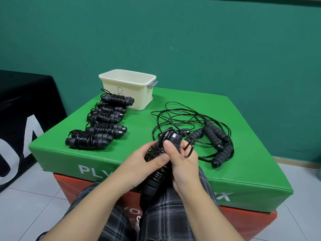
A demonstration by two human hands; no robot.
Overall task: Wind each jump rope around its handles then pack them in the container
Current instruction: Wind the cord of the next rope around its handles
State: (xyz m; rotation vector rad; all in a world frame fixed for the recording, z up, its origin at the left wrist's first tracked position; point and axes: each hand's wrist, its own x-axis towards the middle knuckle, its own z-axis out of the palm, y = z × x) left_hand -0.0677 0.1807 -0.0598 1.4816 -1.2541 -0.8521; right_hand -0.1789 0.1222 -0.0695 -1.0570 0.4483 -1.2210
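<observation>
Wound black foam-handled jump ropes: five, at 10 o'clock. Cream plastic container, 12 o'clock: apparently unpacked. Sixth rope, nearly wound: left hand and right hand both grasping it. Loose ropes, 2 o'clock: unwound.

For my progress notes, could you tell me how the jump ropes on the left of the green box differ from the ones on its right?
The left ropes are each wound tightly round their paired handles; the right ropes lie loose, cords tangled in open loops. The left ropes lie side by side in a row running toward the cream container; the right ropes' handles splay at different angles. Both groups are black, rest on the green box, and none is packed yet.
</observation>
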